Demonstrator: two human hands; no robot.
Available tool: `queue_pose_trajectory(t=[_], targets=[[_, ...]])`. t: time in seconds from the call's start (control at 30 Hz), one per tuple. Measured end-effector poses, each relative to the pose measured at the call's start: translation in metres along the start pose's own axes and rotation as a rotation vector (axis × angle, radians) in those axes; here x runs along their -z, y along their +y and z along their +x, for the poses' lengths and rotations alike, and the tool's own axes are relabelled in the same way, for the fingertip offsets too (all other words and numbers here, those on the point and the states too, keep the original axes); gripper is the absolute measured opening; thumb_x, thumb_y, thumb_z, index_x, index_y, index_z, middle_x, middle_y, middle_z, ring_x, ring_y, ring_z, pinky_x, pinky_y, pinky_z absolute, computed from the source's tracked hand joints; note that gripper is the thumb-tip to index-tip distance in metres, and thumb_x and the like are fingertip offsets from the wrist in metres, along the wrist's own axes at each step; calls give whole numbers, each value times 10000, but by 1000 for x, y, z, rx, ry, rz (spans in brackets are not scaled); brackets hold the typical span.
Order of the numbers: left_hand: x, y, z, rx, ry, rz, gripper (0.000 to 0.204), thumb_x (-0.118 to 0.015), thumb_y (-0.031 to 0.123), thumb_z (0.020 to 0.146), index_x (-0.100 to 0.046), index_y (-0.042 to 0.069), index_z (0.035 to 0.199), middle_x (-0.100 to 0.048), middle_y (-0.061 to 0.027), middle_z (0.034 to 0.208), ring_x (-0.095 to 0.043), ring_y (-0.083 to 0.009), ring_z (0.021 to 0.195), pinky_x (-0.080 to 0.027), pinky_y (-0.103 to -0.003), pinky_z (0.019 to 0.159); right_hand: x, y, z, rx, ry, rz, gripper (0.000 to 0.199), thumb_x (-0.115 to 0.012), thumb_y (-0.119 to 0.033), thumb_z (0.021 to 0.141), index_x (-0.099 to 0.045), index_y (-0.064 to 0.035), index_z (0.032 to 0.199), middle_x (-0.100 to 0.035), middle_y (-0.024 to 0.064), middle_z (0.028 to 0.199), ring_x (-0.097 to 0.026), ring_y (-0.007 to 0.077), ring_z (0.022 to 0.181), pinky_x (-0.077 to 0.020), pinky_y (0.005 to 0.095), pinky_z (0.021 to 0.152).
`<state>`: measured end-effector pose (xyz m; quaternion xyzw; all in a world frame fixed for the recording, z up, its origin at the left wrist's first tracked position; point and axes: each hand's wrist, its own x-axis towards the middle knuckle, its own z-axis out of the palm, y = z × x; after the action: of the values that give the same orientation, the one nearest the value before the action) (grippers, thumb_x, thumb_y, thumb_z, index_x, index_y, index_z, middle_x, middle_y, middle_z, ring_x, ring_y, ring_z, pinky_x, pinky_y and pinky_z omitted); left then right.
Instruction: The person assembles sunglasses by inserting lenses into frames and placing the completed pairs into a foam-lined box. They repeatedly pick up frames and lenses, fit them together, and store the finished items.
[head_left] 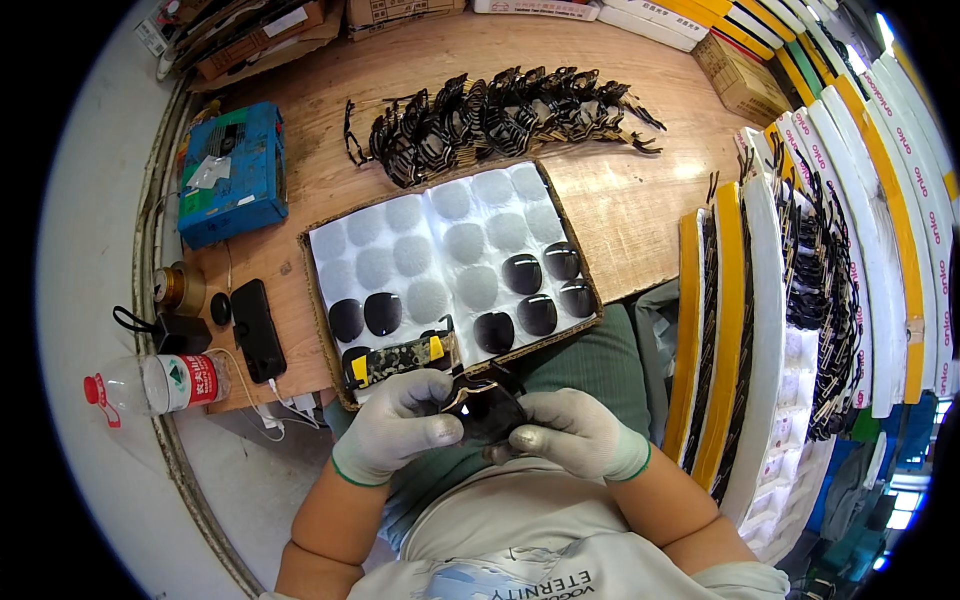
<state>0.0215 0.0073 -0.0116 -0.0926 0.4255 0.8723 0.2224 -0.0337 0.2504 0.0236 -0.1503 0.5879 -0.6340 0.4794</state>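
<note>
black sunglasses frame [487, 408], dark lens fitted, angular

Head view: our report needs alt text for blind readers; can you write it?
Two gloved hands, left hand and right hand, hold a dark sunglasses frame between them. Beyond lies a cardboard tray of dark lenses, then a row of black frames on a wooden table.

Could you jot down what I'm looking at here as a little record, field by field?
Setting: wooden table
Left hand: gloved, gripping a dark sunglasses frame
Right hand: gloved, gripping the same frame
Tray: white padded sheet, partly filled with dark lenses
Behind tray: row of black frames
Left side: blue box, plastic bottle, black phone
</note>
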Motion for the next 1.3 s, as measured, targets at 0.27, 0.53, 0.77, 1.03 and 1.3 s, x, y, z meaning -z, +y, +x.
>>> queue_pose_trajectory(t=[0.27,0.53,0.77,1.03,1.3], targets=[[13,-1,-6,29,-54,66,355,-802,152,787,-640,-35,1041,-659,-62,929,-623,-137,814,-517,-278,753,-3,5,0,-18,-27,54,268,-531,-148,1026,-614,46,1191,-716,73,978,-639,109,907,-524,269,838],[15,-6,-6,-53,158,364,508,-803,322,728,-684,-44,1059,-674,-37,972,-591,-139,925,-472,-280,827,-6,10,3,33,48,-75,318,-543,-216,1025,-601,50,1190,-657,63,909,-581,125,861,-505,320,804],[19,-13,1,-296,118,171,515,-731,433,896,-586,-1,1132,-613,-37,954,-575,-125,806,-472,-263,715,-15,11,25,283,114,-71,203,-519,-179,999,-584,13,981,-641,60,765,-584,150,691,-499,323,662],[19,10,47,-353,-83,84,343,-618,295,1010,-541,4,1174,-619,-78,1058,-613,-175,930,-501,-330,840,-1,-13,31,434,269,-217,219,-509,-178,1001,-569,31,1024,-655,142,743,-641,314,696,-502,389,658],[-32,48,89,-340,-2,103,288,-575,212,1035,-567,-25,1199,-652,-111,1105,-633,-187,991,-504,-336,921,18,-59,9,474,583,-422,207,-528,-177,983,-559,27,963,-632,181,712,-606,382,660,-478,414,610]])
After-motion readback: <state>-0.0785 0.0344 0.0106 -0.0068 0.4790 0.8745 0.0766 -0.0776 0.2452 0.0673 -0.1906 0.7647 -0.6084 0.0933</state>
